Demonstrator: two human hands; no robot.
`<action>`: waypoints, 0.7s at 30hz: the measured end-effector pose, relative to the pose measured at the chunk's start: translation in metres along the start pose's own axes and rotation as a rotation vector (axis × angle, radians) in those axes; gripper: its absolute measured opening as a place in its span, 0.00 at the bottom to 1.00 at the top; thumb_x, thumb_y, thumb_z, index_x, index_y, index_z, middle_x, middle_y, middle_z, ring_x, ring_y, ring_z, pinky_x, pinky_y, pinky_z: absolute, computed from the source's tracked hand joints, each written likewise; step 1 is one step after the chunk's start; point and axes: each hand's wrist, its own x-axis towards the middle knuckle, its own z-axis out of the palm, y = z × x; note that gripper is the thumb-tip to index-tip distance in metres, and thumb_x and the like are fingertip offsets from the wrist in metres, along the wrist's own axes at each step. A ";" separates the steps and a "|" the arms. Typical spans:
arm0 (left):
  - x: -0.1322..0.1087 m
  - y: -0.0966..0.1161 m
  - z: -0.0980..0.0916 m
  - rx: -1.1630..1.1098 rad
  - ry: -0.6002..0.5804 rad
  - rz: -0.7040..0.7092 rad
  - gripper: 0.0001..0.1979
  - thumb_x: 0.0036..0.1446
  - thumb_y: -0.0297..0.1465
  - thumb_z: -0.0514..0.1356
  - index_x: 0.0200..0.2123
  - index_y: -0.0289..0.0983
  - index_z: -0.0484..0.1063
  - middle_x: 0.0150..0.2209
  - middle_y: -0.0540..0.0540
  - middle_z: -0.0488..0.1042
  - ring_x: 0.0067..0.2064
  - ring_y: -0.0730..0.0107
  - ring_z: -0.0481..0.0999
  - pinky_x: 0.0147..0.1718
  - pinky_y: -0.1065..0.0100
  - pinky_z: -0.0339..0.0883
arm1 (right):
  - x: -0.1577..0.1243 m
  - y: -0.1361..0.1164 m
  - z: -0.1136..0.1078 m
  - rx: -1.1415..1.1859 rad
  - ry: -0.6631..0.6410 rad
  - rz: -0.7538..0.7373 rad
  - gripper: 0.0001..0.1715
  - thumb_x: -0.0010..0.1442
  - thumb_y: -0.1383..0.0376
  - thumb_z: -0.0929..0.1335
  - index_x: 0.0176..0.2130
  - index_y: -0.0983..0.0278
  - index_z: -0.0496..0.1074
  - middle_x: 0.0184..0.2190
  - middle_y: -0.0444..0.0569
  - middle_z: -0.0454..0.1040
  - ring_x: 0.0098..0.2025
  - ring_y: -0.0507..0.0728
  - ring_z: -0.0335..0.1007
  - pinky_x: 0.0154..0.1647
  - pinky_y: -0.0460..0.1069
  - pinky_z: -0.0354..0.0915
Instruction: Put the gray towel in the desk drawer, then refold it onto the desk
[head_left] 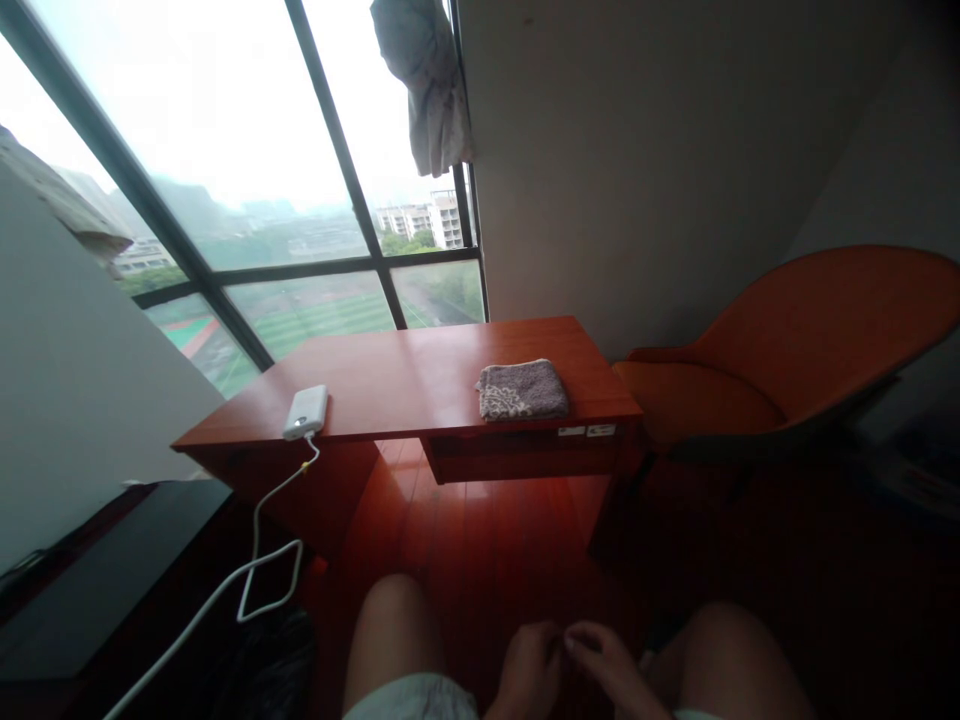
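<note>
My left hand [531, 665] is low in the head view, between my bare knees, with its fingers curled inward. Beside it, my right hand [609, 660] has its fingers bent together, its fingertips meeting or almost meeting those of the left. Nothing shows in either hand, though the light there is dim. Beyond them stands a reddish-brown wooden desk [405, 375]. A folded grey-purple towel [525, 390] with a pale pattern lies near its front edge, right of the middle. Toward the left lies a white power bank [307, 411] with a white cable [257, 530] plugged in.
The cable hangs off the desk and runs to the lower left. An orange chair [817, 340] stands right of the desk. A large window [247, 230] is behind it, and a dark flat surface [112, 580] is at the left. An open compartment [525, 455] sits under the desktop.
</note>
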 end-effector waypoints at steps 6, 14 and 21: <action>0.000 0.002 -0.002 0.030 -0.007 0.007 0.16 0.57 0.30 0.49 0.31 0.35 0.77 0.31 0.45 0.79 0.33 0.68 0.76 0.30 0.70 0.57 | 0.001 -0.001 -0.001 -0.010 -0.009 -0.011 0.23 0.45 0.45 0.71 0.31 0.61 0.77 0.28 0.49 0.77 0.33 0.57 0.70 0.35 0.50 0.63; 0.001 0.003 -0.003 0.013 -0.003 -0.010 0.15 0.57 0.31 0.50 0.32 0.35 0.77 0.31 0.45 0.80 0.34 0.68 0.77 0.29 0.70 0.57 | 0.003 0.000 0.000 0.008 0.010 -0.002 0.26 0.43 0.44 0.72 0.32 0.62 0.78 0.28 0.49 0.77 0.31 0.56 0.69 0.34 0.50 0.63; 0.001 0.000 -0.002 0.045 -0.002 -0.026 0.15 0.58 0.31 0.50 0.32 0.36 0.77 0.31 0.45 0.80 0.33 0.68 0.76 0.29 0.70 0.56 | 0.004 -0.001 0.001 0.038 -0.015 0.022 0.29 0.41 0.42 0.72 0.32 0.63 0.77 0.28 0.48 0.78 0.31 0.55 0.70 0.33 0.49 0.63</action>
